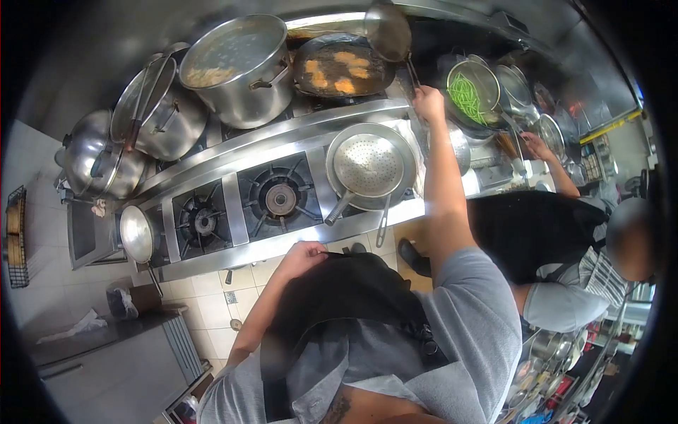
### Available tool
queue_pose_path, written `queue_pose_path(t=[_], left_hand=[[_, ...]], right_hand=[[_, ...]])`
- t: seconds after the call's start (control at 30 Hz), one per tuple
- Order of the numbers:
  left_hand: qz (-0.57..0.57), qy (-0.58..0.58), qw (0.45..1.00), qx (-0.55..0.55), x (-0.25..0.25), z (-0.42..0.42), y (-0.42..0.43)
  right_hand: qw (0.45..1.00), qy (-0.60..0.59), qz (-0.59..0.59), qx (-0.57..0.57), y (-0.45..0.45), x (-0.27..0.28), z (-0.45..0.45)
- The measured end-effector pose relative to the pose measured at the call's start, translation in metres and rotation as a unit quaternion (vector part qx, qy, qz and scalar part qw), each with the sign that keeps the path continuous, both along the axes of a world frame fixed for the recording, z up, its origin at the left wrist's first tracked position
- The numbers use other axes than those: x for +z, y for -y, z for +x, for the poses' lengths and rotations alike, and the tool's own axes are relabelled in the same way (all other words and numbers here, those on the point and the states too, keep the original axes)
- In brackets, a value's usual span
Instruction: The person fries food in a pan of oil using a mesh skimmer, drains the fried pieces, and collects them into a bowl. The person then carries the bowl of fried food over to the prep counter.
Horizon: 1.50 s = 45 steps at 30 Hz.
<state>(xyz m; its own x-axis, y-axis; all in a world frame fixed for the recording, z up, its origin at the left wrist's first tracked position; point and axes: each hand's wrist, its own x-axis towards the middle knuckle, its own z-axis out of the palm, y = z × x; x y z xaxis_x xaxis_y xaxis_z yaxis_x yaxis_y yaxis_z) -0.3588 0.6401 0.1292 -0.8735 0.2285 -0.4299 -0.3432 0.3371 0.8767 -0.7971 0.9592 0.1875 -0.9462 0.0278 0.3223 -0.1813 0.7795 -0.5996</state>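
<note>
My right hand (429,104) is closed around the handle of a round metal strainer (388,32), raised at the back of the stove. Just left of the strainer, a wide dark pan (305,88) holds several orange-brown fried pieces (344,85) in oil. Low in front of the stove, my left hand (302,260) has its fingers curled at the edge of my black apron (346,286) and seems to pinch it. Between my hands, a perforated metal strainer (369,165) rests in a larger round pan, with its handle towards me.
Large steel pots (236,99) line the back left. Front burners (280,200) and a small pan (137,234) are nearer me. On the right, a co-worker's hand (538,146) is at a handle beside green beans (464,97) in a strainer. A grey cabinet (120,374) stands lower left.
</note>
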Motion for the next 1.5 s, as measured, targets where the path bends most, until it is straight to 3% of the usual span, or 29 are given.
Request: queue_pose_path(t=[0.07,0.13,0.17,0.33,0.4,0.5,0.7,0.73,0.8,1.0,1.23,1.3,1.43,1.5], left_hand=[[-0.014,-0.009,1.0,-0.018,0.001,-0.002,0.002],[-0.024,-0.028,0.999,-0.022,-0.008,0.001,0.006],[-0.025,-0.029,0.999,-0.016,-0.011,0.001,0.008],[0.022,-0.02,0.999,0.01,-0.012,0.012,0.014],[0.036,-0.014,0.999,0.021,-0.004,0.014,0.015],[0.046,-0.004,0.999,0.027,-0.007,0.017,0.017],[0.029,-0.024,0.999,0.014,-0.016,0.017,0.019],[0.025,-0.029,0.999,0.014,-0.019,0.018,0.019],[0.028,-0.023,0.999,0.019,-0.018,0.018,0.018],[0.01,-0.045,0.999,0.003,-0.025,0.016,0.02],[0.0,-0.052,0.998,-0.022,-0.018,0.011,0.018],[-0.002,-0.059,0.998,-0.027,-0.021,0.01,0.018],[0.026,-0.04,0.999,-0.013,-0.019,0.01,0.016],[0.021,-0.045,0.999,-0.011,-0.017,0.01,0.014]], right_hand=[[0.997,0.047,-0.064,0.013,0.005,-0.002,-0.008],[0.97,0.181,-0.149,0.061,0.009,-0.016,-0.018],[0.952,0.208,-0.206,0.086,0.008,-0.027,-0.023],[0.914,0.294,-0.254,0.113,0.018,-0.052,-0.023],[0.859,0.325,-0.378,0.113,0.031,-0.035,-0.004],[0.854,0.369,-0.338,0.147,0.03,-0.055,-0.027],[0.818,0.434,-0.33,0.186,0.045,-0.016,0.003],[0.818,0.433,-0.331,0.185,0.042,-0.026,-0.002],[0.765,0.444,-0.408,0.225,0.032,-0.06,-0.021],[0.825,0.398,-0.359,0.181,0.038,-0.009,0.036],[0.887,0.32,-0.302,0.14,0.044,-0.003,0.046],[0.921,0.295,-0.209,0.144,0.05,0.005,0.048],[0.937,0.272,-0.169,0.144,0.062,0.017,0.053],[0.959,0.243,-0.079,0.125,0.073,0.038,0.064]])
